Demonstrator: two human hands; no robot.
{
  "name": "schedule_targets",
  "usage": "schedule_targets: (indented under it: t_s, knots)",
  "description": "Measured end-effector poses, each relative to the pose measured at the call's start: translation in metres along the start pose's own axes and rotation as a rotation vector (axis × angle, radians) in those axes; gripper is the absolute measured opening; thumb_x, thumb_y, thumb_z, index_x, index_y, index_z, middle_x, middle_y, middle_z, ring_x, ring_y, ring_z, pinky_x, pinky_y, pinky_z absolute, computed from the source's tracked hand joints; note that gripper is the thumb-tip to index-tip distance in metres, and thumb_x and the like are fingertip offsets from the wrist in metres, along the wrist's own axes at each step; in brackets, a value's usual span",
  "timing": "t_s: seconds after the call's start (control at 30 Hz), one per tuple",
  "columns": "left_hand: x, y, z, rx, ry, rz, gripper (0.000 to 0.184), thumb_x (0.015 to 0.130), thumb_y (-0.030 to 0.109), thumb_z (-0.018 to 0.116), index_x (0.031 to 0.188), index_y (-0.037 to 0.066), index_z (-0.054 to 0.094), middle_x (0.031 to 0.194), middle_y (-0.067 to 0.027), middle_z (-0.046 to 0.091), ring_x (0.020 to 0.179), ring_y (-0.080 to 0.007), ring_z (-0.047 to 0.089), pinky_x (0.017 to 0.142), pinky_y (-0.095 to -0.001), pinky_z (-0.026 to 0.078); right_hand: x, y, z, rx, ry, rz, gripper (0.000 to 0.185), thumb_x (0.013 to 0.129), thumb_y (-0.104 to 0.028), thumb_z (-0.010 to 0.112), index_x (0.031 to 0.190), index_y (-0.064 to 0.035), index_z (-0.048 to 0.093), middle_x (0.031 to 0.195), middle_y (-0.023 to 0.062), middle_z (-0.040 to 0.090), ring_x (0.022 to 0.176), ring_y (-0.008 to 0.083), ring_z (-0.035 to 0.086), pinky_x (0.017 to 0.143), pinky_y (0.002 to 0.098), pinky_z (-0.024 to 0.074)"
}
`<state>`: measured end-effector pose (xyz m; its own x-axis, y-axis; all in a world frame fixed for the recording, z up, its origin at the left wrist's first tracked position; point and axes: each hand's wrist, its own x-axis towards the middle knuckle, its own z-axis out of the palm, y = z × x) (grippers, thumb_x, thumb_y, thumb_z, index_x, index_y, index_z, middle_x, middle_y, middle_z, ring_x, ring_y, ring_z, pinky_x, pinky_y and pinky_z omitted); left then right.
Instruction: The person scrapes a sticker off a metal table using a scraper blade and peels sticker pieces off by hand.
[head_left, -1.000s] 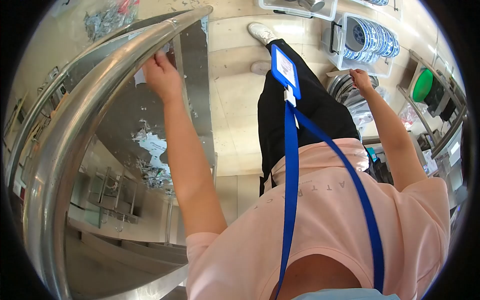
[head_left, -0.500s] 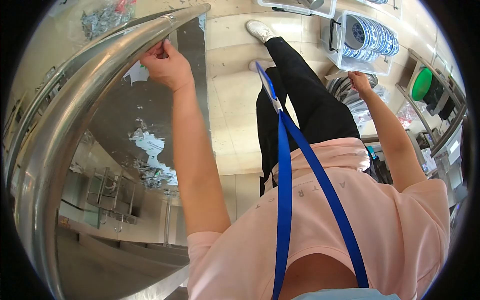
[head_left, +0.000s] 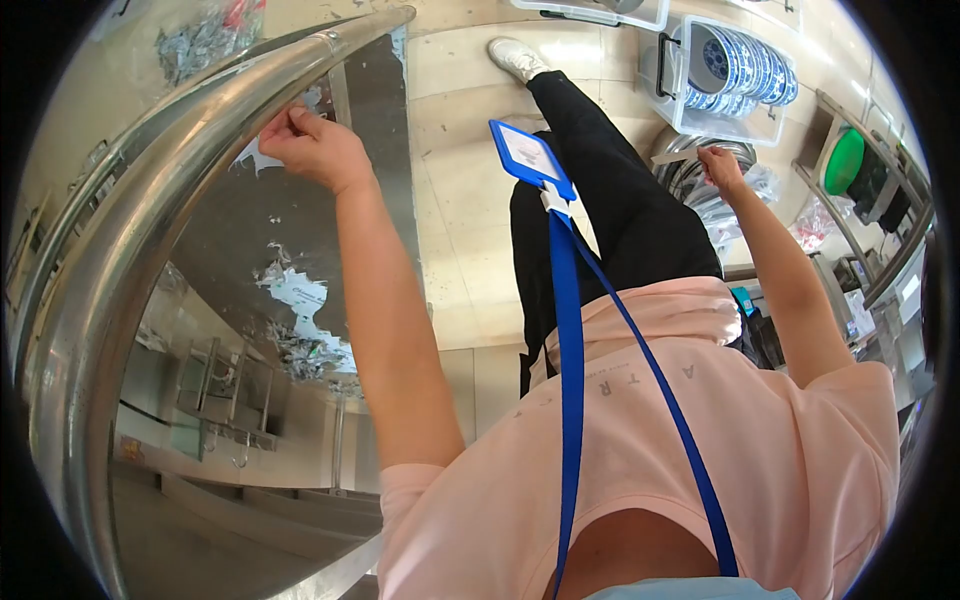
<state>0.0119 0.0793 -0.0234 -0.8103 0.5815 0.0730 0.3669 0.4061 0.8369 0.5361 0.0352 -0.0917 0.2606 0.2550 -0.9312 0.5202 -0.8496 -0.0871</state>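
My left hand (head_left: 318, 150) is closed in a pinch beside a dark metal panel (head_left: 225, 225), under a shiny steel rail (head_left: 130, 210). Whatever its fingertips may hold is hidden. Torn white film (head_left: 298, 290) with print on it clings to the panel in ragged patches, and a smaller film scrap (head_left: 255, 158) lies just below my left fingers. Out to the right, my right hand (head_left: 720, 170) grips a thin, flat, pale strip (head_left: 676, 156), its free end pointing left; its exact kind does not show.
A clear plastic bin (head_left: 735, 122) of blue-and-white bowls (head_left: 742, 68) stands on the tiled floor (head_left: 465, 200). Coiled grey hose or tubing (head_left: 685, 182) lies below it. At right is a metal rack (head_left: 845, 225) with a green round item (head_left: 844, 162). A blue badge (head_left: 533, 160) hangs at my front.
My left hand has moved a little left and down along the panel, still pinched. The badge has swung to show its flat side. My right hand keeps its place with the strip.
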Motion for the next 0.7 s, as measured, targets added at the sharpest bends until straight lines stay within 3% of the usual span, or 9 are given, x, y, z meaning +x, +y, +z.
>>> schedule_targets:
  t_s: [0.23,0.33,0.43,0.53,0.7]
  knots:
    - [-0.004,0.018,0.006,0.238,-0.129,0.064,0.032,0.073,0.005,0.055,0.095,-0.004,0.033,0.087,-0.0137,0.053,0.077,-0.0197,0.054,0.069,-0.029,0.043,-0.004,-0.002,0.007,0.022,-0.033,-0.003,0.02,0.077,-0.024,0.05,0.068,-0.0062,0.05,0.054,-0.0021,0.039,0.046,0.0079,0.037,0.043,0.0235,0.033]
    - [-0.003,0.031,0.008,0.269,-0.171,-0.066,0.032,0.073,0.004,0.055,0.096,-0.005,0.033,0.085,-0.0131,0.053,0.075,-0.0195,0.054,0.069,-0.0292,0.043,-0.009,-0.007,0.011,0.022,-0.019,0.004,0.02,0.078,-0.023,0.05,0.068,-0.006,0.05,0.055,-0.0022,0.039,0.046,0.0078,0.037,0.042,0.0228,0.0322]
    - [0.002,0.021,0.008,0.303,-0.136,-0.019,0.031,0.073,0.003,0.053,0.095,-0.005,0.033,0.086,-0.0137,0.053,0.076,-0.0196,0.054,0.068,-0.0289,0.043,-0.007,-0.006,0.012,0.039,-0.026,0.014,0.02,0.078,-0.023,0.05,0.067,-0.0062,0.05,0.055,-0.0022,0.039,0.046,0.0077,0.036,0.042,0.0224,0.0317]
    - [0.008,0.008,0.005,0.165,-0.055,-0.026,0.032,0.072,0.002,0.053,0.095,-0.005,0.033,0.086,-0.0139,0.052,0.077,-0.0195,0.053,0.068,-0.0288,0.043,-0.007,-0.006,0.011,0.056,-0.037,0.022,0.02,0.078,-0.023,0.05,0.067,-0.0065,0.05,0.054,-0.0025,0.039,0.046,0.0076,0.036,0.042,0.022,0.0315]
    - [0.005,0.016,0.0,0.081,-0.122,-0.017,0.033,0.072,0.004,0.055,0.095,-0.005,0.033,0.087,-0.0134,0.051,0.076,-0.0195,0.052,0.07,-0.0291,0.042,-0.008,-0.004,0.015,0.045,-0.035,0.001,0.021,0.078,-0.022,0.05,0.065,-0.0066,0.048,0.053,-0.0021,0.038,0.044,0.0075,0.035,0.039,0.022,0.0294]
